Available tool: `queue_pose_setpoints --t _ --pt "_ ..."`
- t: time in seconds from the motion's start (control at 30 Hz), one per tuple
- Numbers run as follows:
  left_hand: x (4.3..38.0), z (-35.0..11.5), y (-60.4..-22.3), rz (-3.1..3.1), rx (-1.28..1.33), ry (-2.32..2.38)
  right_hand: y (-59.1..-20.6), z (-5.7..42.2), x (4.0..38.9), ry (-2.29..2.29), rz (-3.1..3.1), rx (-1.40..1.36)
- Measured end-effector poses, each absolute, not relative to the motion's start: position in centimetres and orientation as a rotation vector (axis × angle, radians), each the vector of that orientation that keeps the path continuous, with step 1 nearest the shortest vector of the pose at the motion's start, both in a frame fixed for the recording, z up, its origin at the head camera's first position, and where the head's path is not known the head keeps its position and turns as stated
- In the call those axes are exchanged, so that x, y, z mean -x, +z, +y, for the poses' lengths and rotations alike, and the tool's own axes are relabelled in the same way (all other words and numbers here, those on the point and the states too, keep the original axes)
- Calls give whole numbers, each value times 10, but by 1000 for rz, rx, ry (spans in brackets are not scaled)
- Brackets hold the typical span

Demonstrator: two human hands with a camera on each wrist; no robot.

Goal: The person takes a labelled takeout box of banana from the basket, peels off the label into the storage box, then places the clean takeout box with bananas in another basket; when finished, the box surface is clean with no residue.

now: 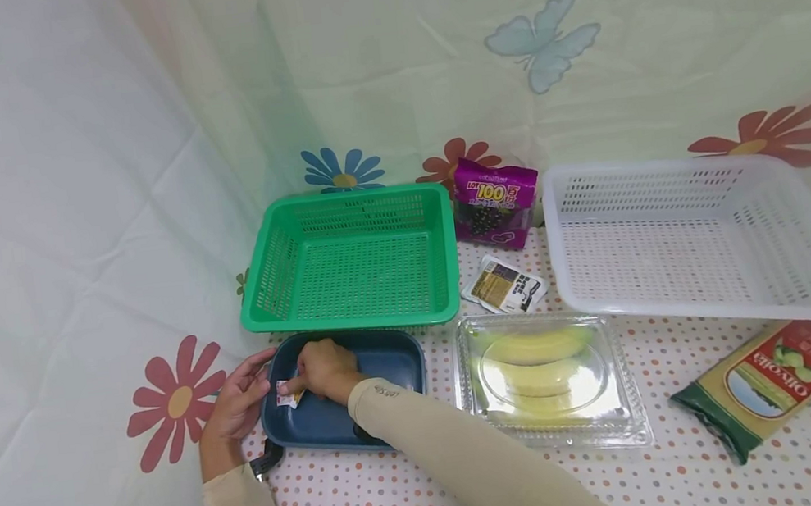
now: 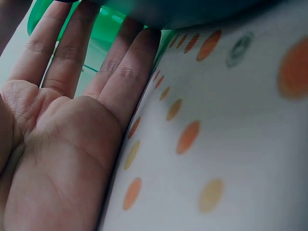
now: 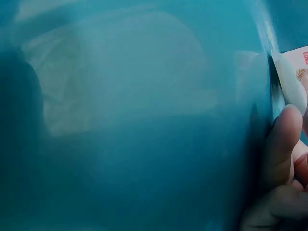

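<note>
A dark blue rectangular tray (image 1: 387,362) lies on the dotted cloth in the head view. Inside it, toward the left end, my right hand (image 1: 327,368) pinches a small white packet (image 1: 289,394) with orange and red print. In the right wrist view the packet's pale edge (image 3: 290,82) shows beside the curled fingers (image 3: 281,144), close over the blue surface. My left hand (image 1: 238,398) is at the tray's left rim. The left wrist view shows the left palm (image 2: 67,130) with fairly straight fingers reaching to the tray's underside, their tips partly hidden.
Behind the tray stands a green basket (image 1: 371,277). A purple snack bag (image 1: 493,202) and a small white-and-brown pouch (image 1: 504,284) lie right of it. Further right are a clear box (image 1: 466,378) of bananas (image 1: 543,362), a white basket (image 1: 680,257) and an Olivoila pack (image 1: 782,378).
</note>
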State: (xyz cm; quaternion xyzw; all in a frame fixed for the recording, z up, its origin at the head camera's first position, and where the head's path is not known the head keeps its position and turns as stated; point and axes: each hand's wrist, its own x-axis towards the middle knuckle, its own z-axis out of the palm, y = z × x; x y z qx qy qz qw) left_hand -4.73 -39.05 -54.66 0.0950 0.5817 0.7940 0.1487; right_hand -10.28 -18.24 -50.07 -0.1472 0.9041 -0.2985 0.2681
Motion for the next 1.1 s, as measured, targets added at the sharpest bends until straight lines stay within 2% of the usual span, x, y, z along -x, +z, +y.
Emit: queue_pose_setpoints --t 0.43,1.1 --pt "50 -390 -551 1613 -331 2319 -496 -171 106 -805 2383 461" --pt "47 -392 -549 1635 -285 2297 -432 -117 89 -884 2259 693"
